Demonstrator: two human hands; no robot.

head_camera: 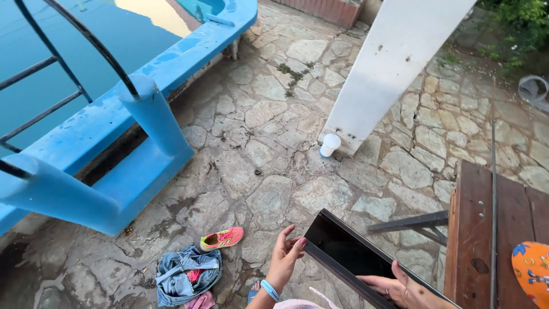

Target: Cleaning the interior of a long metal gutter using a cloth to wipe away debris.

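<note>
I hold a long dark U-shaped metal channel [349, 252] low in the head view, its open end pointing up and left. My left hand [284, 257], with a blue wristband, has its fingers spread against the channel's near left edge. My right hand [403, 289], with a ring on one finger, grips the channel's lower right side from underneath.
A blue pool rim [189, 48] with a ladder and blue steps [143, 154] fills the left. A white pillar [389, 63] and a small white cup [330, 144] stand ahead. A pink shoe [223, 238] and denim clothes [189, 274] lie on the stone paving. A wooden table [497, 229] is at right.
</note>
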